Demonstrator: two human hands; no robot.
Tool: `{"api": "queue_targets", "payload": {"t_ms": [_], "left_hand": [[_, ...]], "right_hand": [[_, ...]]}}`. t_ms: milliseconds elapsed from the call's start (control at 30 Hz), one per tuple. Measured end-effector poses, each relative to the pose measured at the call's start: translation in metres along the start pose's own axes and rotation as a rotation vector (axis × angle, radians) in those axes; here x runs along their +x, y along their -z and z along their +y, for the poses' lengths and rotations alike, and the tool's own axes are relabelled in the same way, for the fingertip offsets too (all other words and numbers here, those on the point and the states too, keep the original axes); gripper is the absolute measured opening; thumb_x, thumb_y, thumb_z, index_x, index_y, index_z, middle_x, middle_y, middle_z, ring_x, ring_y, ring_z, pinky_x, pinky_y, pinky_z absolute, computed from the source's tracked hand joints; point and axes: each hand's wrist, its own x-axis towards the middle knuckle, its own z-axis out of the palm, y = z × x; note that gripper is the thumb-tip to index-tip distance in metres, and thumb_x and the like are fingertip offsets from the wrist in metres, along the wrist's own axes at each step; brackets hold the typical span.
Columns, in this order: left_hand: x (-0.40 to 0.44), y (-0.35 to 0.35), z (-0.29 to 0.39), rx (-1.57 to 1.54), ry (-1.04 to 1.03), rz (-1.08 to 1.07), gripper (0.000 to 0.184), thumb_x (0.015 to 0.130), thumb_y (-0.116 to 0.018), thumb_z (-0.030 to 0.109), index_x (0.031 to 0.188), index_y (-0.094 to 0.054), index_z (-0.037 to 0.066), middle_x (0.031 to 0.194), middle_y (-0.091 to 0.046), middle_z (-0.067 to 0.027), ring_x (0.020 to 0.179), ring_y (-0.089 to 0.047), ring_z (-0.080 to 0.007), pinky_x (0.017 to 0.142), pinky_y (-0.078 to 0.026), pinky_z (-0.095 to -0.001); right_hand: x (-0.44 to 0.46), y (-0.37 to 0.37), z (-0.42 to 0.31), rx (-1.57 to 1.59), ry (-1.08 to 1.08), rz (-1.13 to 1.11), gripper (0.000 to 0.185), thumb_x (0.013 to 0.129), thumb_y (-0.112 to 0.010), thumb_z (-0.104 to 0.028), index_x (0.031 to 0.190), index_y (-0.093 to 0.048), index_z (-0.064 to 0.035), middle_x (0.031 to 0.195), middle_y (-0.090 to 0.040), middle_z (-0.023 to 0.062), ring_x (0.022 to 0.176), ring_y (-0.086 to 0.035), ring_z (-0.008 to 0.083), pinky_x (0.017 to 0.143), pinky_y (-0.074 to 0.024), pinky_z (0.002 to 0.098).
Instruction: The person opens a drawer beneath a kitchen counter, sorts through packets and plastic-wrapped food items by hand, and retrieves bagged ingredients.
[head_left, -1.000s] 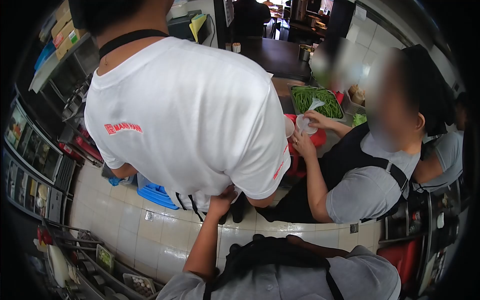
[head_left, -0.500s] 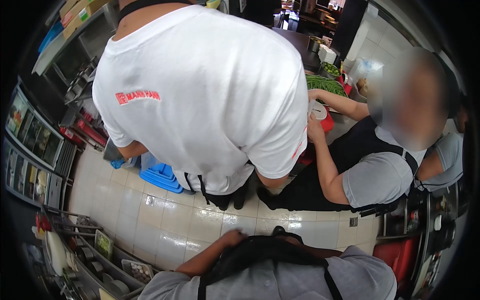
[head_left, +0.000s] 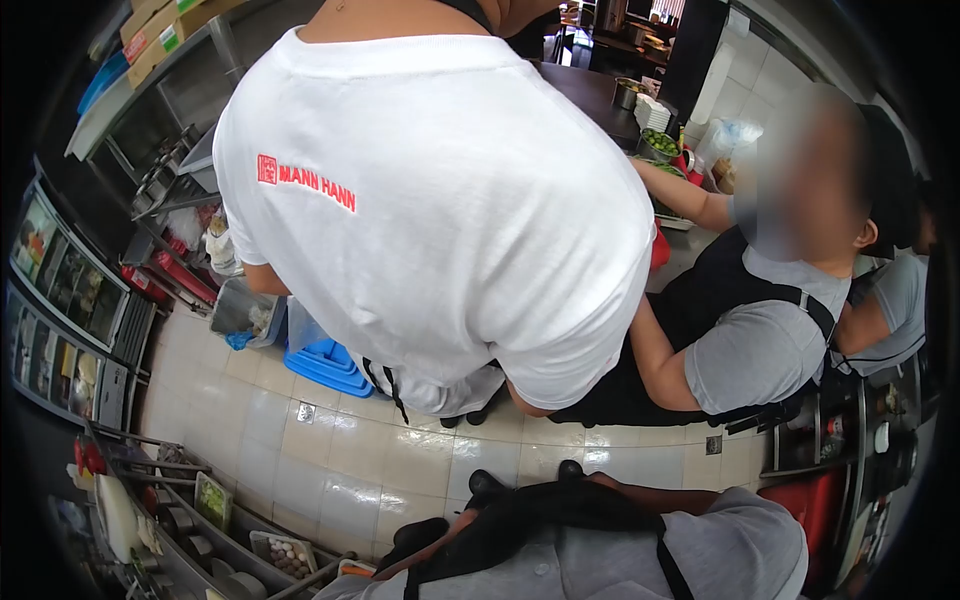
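1. Although both arms of the person bend inward, the black apron (head_left: 545,508) is not clearly in any grip; it is worn on the body, between the left hand (head_left: 466,521) and the right hand (head_left: 606,482).
2. The left hand is just beside the left edge of the apron. Its fingers are not clear, so I cannot tell if they are spread, pressed together or pinching the cloth.
3. The right hand shows only as a thin strip behind the upper edge of the apron. Its grip I also cannot tell.
4. Left of the apron, near the left forearm, one dark shape (head_left: 418,537) is hard to make out.
5. Farther left of the apron are eggs (head_left: 284,555); beyond its upper edge are black shoes (head_left: 487,486).
6. Ahead of the apron, well apart, a person in a white shirt (head_left: 430,200) turns the back, with the top of the head cut off.
7. Ahead and to the right of the apron, a co-worker (head_left: 745,360) is partly covered by this shirt.
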Motion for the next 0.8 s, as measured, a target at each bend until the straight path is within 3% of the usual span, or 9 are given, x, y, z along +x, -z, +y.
{"api": "queue_targets", "payload": {"t_ms": [167, 300, 800], "left_hand": [[-0.003, 0.004, -0.007, -0.014, -0.011, -0.005, 0.062, 0.086, -0.050, 0.054, 0.125, -0.052, 0.006, 0.117, -0.058, -0.0230, 0.110, -0.056, -0.0366, 0.094, -0.042, -0.0408], [-0.007, 0.004, -0.018, -0.017, -0.017, -0.009, 0.061, 0.086, -0.049, 0.055, 0.123, -0.054, 0.007, 0.115, -0.059, -0.0235, 0.109, -0.056, -0.0370, 0.093, -0.043, -0.0412], [0.000, 0.011, -0.042, -0.064, -0.107, -0.017, 0.059, 0.087, -0.045, 0.057, 0.118, -0.059, 0.008, 0.110, -0.060, -0.0252, 0.106, -0.057, -0.0386, 0.090, -0.044, -0.0428]], "right_hand": [[-0.008, -0.009, -0.016, 0.046, 0.111, 0.027, 0.042, 0.090, -0.055, -0.036, 0.103, -0.065, 0.0025, 0.102, -0.065, 0.0175, 0.099, -0.061, 0.0250, 0.091, -0.0441, 0.0355], [-0.005, -0.018, -0.032, -0.021, 0.080, 0.000, 0.043, 0.090, -0.055, -0.037, 0.104, -0.065, 0.0029, 0.102, -0.065, 0.0185, 0.100, -0.061, 0.0266, 0.091, -0.0440, 0.0365], [0.018, -0.023, -0.095, -0.584, -0.050, -0.267, 0.049, 0.089, -0.053, -0.042, 0.104, -0.064, 0.0044, 0.104, -0.063, 0.0223, 0.101, -0.060, 0.0325, 0.092, -0.0436, 0.0401]]}}
